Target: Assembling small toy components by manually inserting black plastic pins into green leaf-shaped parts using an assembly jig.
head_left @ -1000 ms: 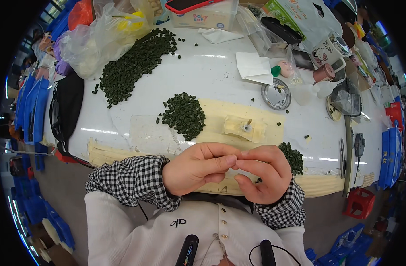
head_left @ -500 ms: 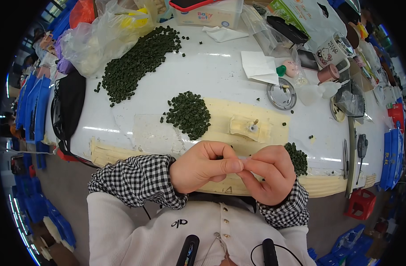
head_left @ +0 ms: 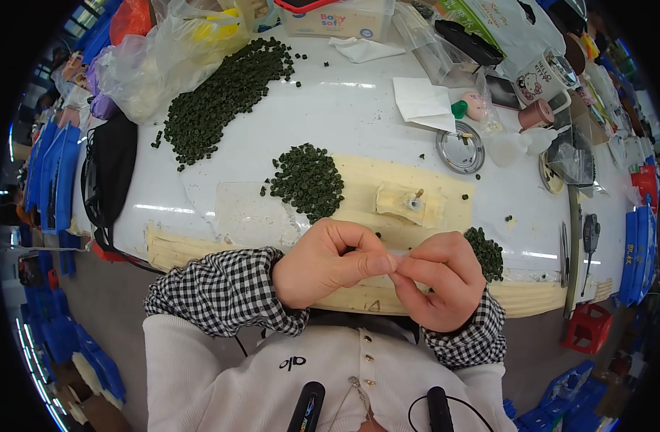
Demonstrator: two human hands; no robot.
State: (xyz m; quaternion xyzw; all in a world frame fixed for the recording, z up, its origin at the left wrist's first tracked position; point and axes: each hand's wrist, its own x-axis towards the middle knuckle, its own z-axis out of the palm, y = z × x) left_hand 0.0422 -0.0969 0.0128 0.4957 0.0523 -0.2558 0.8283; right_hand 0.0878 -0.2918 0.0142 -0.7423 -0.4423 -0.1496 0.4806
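My left hand (head_left: 333,263) and my right hand (head_left: 442,279) meet at the fingertips over the table's near edge. Both are closed in a pinch, and whatever lies between the tips is too small or hidden to name. Just beyond them stands a tan-taped block (head_left: 410,204) with a small peg sticking up. To its left lies a heap of small dark green pieces (head_left: 306,182). A smaller heap of dark green pieces (head_left: 484,253) sits beside my right hand, partly covered by it.
A large pile of dark green pieces (head_left: 218,108) spreads at the far left, near plastic bags (head_left: 146,75). On the right are a round metal lid (head_left: 460,149), white paper (head_left: 423,102), a mug (head_left: 539,83), tweezers (head_left: 564,253) and a screwdriver (head_left: 590,241).
Both hands keep their fingertips together, with only slight shifts of the fingers. The things on the table stay in place while the view moves a little.
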